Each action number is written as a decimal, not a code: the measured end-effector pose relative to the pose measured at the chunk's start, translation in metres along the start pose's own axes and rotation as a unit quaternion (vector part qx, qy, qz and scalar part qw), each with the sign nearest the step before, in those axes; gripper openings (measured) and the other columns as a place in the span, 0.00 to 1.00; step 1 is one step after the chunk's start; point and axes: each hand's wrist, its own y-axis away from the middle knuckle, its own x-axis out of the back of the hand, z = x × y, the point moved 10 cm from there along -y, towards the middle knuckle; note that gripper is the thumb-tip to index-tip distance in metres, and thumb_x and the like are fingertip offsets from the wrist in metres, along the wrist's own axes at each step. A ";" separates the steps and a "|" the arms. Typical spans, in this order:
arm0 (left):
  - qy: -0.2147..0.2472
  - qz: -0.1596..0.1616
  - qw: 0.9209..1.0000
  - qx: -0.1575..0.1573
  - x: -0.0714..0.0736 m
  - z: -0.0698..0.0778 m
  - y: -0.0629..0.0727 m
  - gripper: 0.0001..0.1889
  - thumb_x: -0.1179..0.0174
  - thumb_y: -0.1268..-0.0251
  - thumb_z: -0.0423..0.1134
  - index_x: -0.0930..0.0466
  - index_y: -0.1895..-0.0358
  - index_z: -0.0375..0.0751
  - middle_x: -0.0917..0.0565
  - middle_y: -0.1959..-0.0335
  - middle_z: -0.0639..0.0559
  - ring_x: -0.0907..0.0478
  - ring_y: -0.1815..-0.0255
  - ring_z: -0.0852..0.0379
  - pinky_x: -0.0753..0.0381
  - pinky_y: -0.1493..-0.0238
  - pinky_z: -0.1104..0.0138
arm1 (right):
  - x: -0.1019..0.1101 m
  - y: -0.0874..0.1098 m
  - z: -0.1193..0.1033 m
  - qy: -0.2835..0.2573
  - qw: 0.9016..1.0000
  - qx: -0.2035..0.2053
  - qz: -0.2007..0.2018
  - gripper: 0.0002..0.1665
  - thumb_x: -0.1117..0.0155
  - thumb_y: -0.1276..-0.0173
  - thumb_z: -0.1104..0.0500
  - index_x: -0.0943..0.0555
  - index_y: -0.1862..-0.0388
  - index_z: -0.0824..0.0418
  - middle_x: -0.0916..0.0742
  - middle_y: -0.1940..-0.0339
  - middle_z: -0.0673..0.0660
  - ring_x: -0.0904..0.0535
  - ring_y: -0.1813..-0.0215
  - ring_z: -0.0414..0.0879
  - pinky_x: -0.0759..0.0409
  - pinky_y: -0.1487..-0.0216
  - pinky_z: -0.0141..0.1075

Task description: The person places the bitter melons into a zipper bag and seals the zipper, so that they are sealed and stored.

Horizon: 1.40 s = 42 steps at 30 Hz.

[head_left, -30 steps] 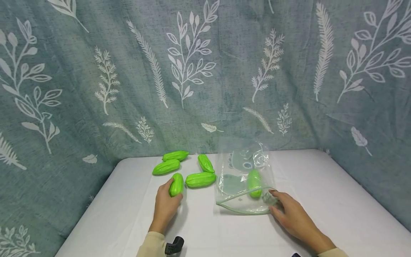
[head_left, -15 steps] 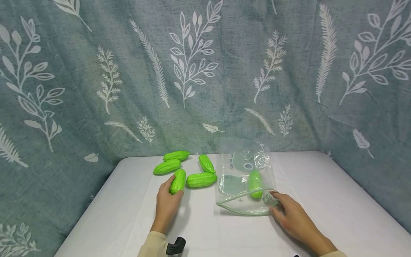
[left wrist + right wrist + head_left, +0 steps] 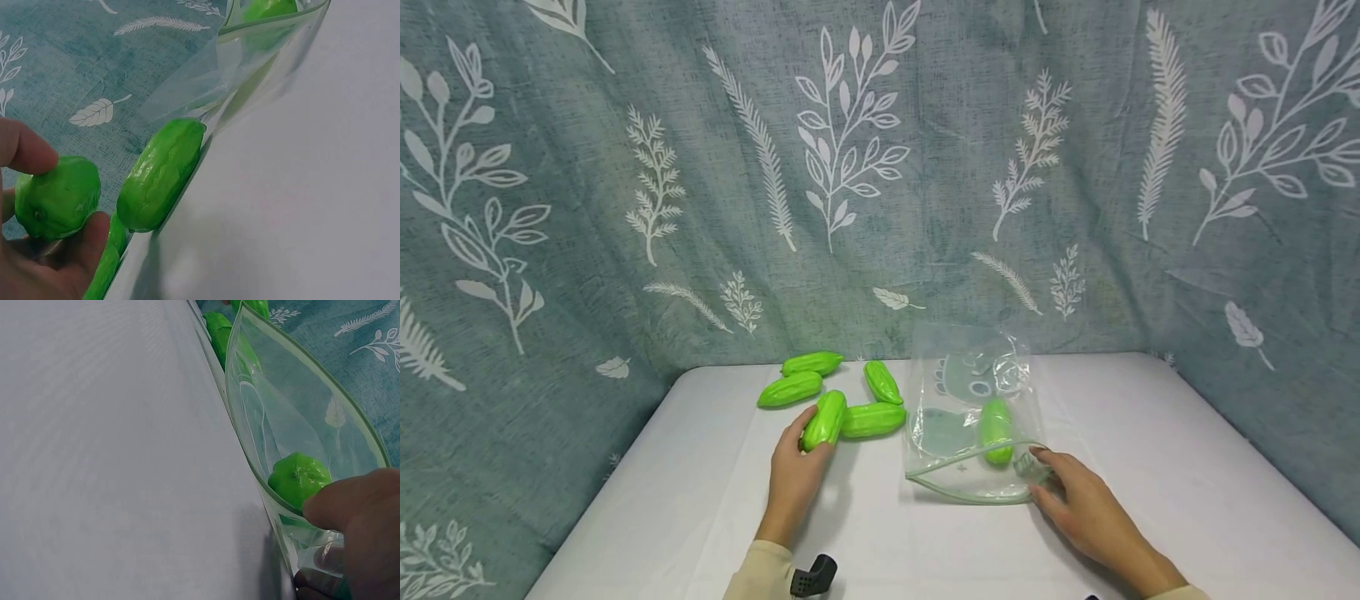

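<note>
My left hand (image 3: 801,477) grips a glossy, ribbed green bitter melon (image 3: 827,418) between thumb and fingers, held up off the table. In the left wrist view the end of this bitter melon (image 3: 59,197) faces the camera. To the right lies a clear plastic zip bag (image 3: 938,433) with a printed cartoon animal and a green-edged mouth, which gapes toward me. One bitter melon (image 3: 996,432) is inside it. My right hand (image 3: 1086,508) pinches the bag's right corner by the mouth; the right wrist view shows the thumb (image 3: 340,500) against the rim and fingers behind.
Just behind the held one lies another bitter melon (image 3: 874,420), near the bag's left edge. Farther back are more bitter melons, one upright-lying (image 3: 882,382) and two at the left (image 3: 790,389). A patterned green curtain (image 3: 850,275) closes off the white table's (image 3: 925,542) back.
The bitter melon in my left hand has risen and shifted right, and now overlaps the one behind it in view. My right hand and the bag have kept their place.
</note>
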 end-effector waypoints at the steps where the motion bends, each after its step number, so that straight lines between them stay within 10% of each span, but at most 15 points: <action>1: 0.008 -0.004 1.000 0.001 -0.001 0.000 0.000 0.32 0.41 0.41 0.30 0.28 0.29 0.44 0.28 0.32 0.43 0.30 0.36 0.46 0.31 0.38 0.51 | 0.000 0.000 0.000 0.000 1.000 -0.001 -0.001 0.31 0.28 0.36 0.61 0.25 0.35 0.64 0.17 0.43 0.60 0.19 0.44 0.56 0.21 0.46 0.53; 42: 0.058 -0.198 0.977 -0.049 -0.047 0.031 0.023 0.34 0.33 0.39 0.34 0.30 0.27 0.46 0.29 0.32 0.44 0.32 0.30 0.45 0.29 0.35 0.51 | -0.003 -0.002 0.005 -0.015 0.999 -0.036 -0.025 0.31 0.30 0.33 0.57 0.26 0.33 0.64 0.19 0.39 0.64 0.24 0.38 0.63 0.26 0.40 0.59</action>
